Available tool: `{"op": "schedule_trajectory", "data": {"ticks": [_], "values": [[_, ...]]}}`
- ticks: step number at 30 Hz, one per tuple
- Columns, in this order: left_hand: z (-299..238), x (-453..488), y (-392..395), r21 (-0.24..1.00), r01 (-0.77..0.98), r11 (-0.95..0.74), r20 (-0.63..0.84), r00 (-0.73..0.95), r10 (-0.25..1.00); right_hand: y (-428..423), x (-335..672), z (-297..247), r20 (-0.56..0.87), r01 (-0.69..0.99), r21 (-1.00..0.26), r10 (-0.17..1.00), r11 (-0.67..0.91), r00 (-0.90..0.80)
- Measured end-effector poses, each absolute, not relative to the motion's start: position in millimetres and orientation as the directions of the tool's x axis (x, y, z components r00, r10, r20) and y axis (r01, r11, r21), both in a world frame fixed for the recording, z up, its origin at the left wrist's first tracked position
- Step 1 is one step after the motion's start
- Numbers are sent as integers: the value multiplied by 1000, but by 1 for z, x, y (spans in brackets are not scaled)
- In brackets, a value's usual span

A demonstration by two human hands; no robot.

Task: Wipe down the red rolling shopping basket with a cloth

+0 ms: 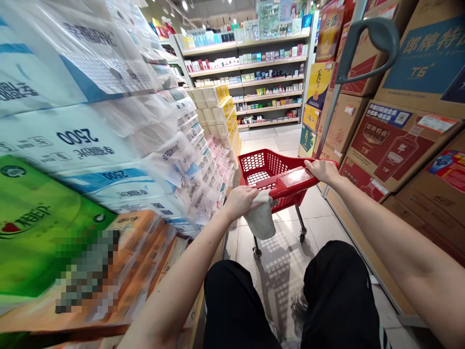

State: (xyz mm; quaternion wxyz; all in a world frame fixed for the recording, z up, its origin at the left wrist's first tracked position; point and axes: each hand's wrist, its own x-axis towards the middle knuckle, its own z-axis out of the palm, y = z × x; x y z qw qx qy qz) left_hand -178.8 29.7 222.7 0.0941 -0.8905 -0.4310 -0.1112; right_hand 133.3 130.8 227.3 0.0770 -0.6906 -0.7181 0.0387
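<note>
A small red plastic shopping cart point(254, 162) with a perforated basket stands in the aisle before me. My left hand point(242, 199) is closed at the left end of its red handle bar point(296, 182), gripping a pale grey cloth point(260, 220) that hangs down from there. The fingers of my right hand point(322, 170) wrap round the right end of the same bar. A clear label cover lies on the bar between both hands. Below the basket, thin metal legs with casters point(302, 236) rest on the floor.
Tall stacks of wrapped tissue packs point(98, 140) line the left side, close to my arm. Cardboard cartons point(392, 145) fill the right side, with a grey loop handle point(370, 46) on a metal pole before them. Shelves of small boxes point(250, 58) stand across the far end.
</note>
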Motion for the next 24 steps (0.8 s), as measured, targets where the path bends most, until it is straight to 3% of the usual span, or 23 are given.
{"op": "schedule_trajectory", "data": {"ticks": [2,5,8,11,20,24], "values": [[224,-172,31,-49,837,-545,284,535,796,124,126,231,86,974,-219,996,49,-31],[228,-165,38,-8,896,-444,236,433,870,112,103,239,73,937,-301,984,177,-162],[232,-158,47,43,908,-418,160,406,900,105,77,244,55,927,-259,963,270,-265],[232,-152,49,84,906,-415,132,403,906,104,63,244,86,937,-220,962,271,-258],[205,-165,26,309,664,-681,464,520,718,113,81,239,115,929,-213,952,302,-283],[201,-183,37,419,634,-651,435,489,756,110,83,240,125,922,-213,945,324,-303]]}}
